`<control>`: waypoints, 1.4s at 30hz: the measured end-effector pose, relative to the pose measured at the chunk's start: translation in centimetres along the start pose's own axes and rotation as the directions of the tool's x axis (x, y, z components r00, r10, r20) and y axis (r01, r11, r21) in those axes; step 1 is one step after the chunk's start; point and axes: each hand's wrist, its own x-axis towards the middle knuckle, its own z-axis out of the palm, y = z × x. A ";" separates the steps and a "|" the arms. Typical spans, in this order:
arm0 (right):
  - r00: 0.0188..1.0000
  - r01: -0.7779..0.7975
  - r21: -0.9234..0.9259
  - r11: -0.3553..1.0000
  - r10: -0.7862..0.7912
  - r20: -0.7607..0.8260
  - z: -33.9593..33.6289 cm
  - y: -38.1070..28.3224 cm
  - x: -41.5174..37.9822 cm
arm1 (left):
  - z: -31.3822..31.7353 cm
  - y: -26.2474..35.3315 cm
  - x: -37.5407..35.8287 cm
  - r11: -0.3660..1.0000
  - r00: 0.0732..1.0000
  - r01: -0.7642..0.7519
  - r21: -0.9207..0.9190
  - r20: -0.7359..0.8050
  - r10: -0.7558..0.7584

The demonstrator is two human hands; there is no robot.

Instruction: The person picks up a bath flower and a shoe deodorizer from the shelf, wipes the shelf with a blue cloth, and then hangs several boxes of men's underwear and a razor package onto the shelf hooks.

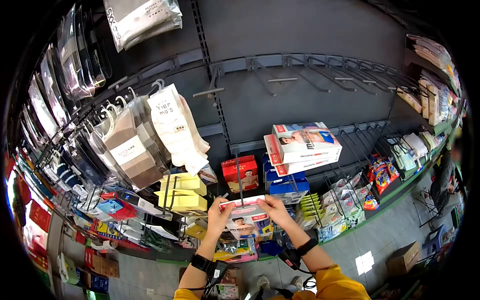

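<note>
Between my hands is a white underwear box with a printed model and a red-edged hang tab on top. My left hand pinches the left end of the tab, and my right hand pinches its right end. The tab overlaps the front tip of a metal display hook in this view. Behind it, a red underwear box hangs on the rack. Blue boxes hang just to the right, and yellow boxes to the left.
Two white underwear boxes lie stacked above the blue ones. Packaged socks hang at the left. Metal hooks stick out from the upper rail. A cardboard carton stands on the tiled floor, and a person is at the far right.
</note>
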 end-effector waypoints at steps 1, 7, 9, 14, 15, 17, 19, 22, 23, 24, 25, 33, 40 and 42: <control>1.000 0.000 0.001 1.000 0.000 0.001 0.1 0.4 0.1 | -0.1 -0.3 0.1 1.000 1.000 0.000 0.001 -0.001 0.000; 0.999 -0.007 0.017 1.000 0.008 -0.052 0.6 0.0 0.0 | -0.1 0.8 0.4 0.997 1.000 0.020 0.077 -0.013 -0.019; 0.997 -0.070 -0.028 0.997 0.069 -0.026 0.1 0.4 0.2 | 0.1 0.3 0.2 0.998 0.999 0.011 0.059 -0.041 -0.008; 0.996 0.014 0.015 1.000 -0.012 -0.088 0.5 2.3 1.3 | 0.3 0.1 1.2 0.997 0.999 0.015 0.076 -0.038 -0.012; 0.995 0.014 0.017 1.000 -0.012 -0.096 0.5 2.3 1.6 | 0.4 -0.4 1.6 0.997 0.999 0.014 0.078 -0.030 -0.012; 0.995 0.007 -0.088 0.996 -0.016 -0.103 0.7 2.1 2.5 | 0.8 -1.7 2.6 0.999 0.996 -0.019 0.032 -0.081 0.022; 0.993 -0.009 -0.169 0.986 -0.011 -0.114 1.0 1.4 3.3 | 1.2 -2.1 3.7 0.998 0.994 -0.058 0.011 -0.095 0.059; 0.975 -0.091 -0.274 0.958 0.030 -0.220 2.0 2.5 5.1 | 1.5 -1.8 4.9 0.990 0.992 -0.068 0.125 -0.097 0.080; 0.974 -0.088 -0.270 0.959 0.027 -0.223 2.4 3.0 5.2 | 1.5 -2.1 5.2 0.989 0.992 -0.072 0.128 -0.094 0.084; 0.966 -0.100 -0.213 0.972 0.044 -0.254 2.7 2.5 5.5 | 1.7 -3.0 6.0 0.989 0.987 -0.094 0.114 -0.120 0.107; 0.957 -0.109 -0.155 0.982 0.062 -0.284 2.9 2.2 5.7 | 2.0 -3.7 6.6 0.988 0.981 -0.116 0.100 -0.145 0.129; 0.938 0.230 -0.266 0.936 -0.286 -0.196 3.7 2.1 4.6 | 3.1 -4.4 9.4 0.991 0.963 -0.082 0.107 -0.248 0.107; 0.982 0.182 -0.234 0.955 -0.166 0.090 0.1 -4.6 -0.7 | 2.7 -4.9 9.4 0.992 0.973 -0.058 0.114 -0.217 0.082; 0.989 0.147 -0.193 0.970 -0.138 0.059 -2.2 -6.3 -1.7 | 2.1 -2.3 7.1 0.998 0.990 0.057 -0.020 -0.126 -0.059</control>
